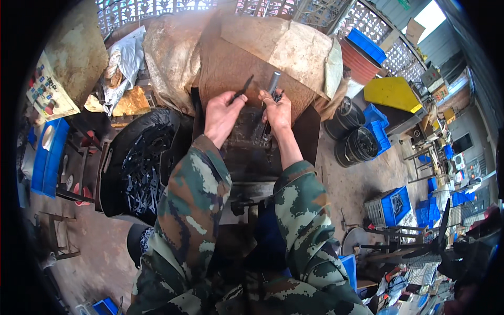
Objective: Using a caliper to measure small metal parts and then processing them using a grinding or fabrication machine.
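Observation:
My left hand point(224, 114) is closed, pinching a slim dark metal blade point(244, 87) with a pointed tip that angles up and to the right. Beside it, my right hand point(278, 112) is wrapped round a silver-ended metal rod point(274, 81) that stands up past the fingers. Dark bits show by those fingers, too small to name. Both hands are above a dark, greasy metal work surface point(247, 137). To the left of my arms, a black tub point(107, 181) holds many dark, narrow metal pieces point(142, 176).
Brown, stained sheeting point(231, 58) hangs beyond the work surface. Black buckets point(357, 147) and a blue crate point(395, 206) stand on the right. A fan point(441, 244) is at the lower right. Another blue crate point(48, 157) sits at the far left.

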Motion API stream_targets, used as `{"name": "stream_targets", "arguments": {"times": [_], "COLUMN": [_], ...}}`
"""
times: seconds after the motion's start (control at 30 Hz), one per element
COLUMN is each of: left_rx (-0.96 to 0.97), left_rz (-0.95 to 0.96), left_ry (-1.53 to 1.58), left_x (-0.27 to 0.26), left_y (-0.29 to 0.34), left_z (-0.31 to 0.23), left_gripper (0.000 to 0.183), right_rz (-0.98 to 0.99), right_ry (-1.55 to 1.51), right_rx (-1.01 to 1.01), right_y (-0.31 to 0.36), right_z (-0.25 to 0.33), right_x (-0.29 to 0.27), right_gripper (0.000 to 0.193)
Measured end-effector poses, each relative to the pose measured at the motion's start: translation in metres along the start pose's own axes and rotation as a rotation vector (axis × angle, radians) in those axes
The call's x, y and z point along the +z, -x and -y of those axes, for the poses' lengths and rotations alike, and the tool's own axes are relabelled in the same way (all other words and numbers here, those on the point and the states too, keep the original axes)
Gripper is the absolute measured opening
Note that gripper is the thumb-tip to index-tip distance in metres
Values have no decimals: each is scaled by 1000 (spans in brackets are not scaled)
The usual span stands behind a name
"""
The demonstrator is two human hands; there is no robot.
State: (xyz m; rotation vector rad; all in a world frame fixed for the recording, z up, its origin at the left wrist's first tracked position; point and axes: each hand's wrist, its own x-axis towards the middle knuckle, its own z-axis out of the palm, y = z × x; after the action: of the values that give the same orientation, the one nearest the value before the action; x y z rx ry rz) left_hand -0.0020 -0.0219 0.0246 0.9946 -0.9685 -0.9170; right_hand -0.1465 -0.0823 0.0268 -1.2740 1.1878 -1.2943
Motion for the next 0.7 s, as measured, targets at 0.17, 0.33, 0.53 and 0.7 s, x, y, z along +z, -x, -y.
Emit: {"name": "stream_targets", "arguments": {"times": [0.17, 0.33, 0.53, 0.7], "left_rx": [10, -111, 43, 0], "left_rz": [-14, 116, 252, 425], "left_ry": [-165, -276, -550, -920], "left_x": [-22, -9, -14, -27], "left_y": [0, -4, -5, 0], "left_z": [-5, -3, 20, 32], "left_gripper": [23, 21, 27, 28], "right_rz": [275, 481, 697, 864], "right_ry": [-125, 250, 639, 914], "right_rx": [142, -15, -419, -345], "right_y": [52, 102, 146, 170], "right_z": [12, 14, -7, -11], "right_x": [-21, -66, -78, -84], "right_gripper": [23, 25, 35, 48]}}
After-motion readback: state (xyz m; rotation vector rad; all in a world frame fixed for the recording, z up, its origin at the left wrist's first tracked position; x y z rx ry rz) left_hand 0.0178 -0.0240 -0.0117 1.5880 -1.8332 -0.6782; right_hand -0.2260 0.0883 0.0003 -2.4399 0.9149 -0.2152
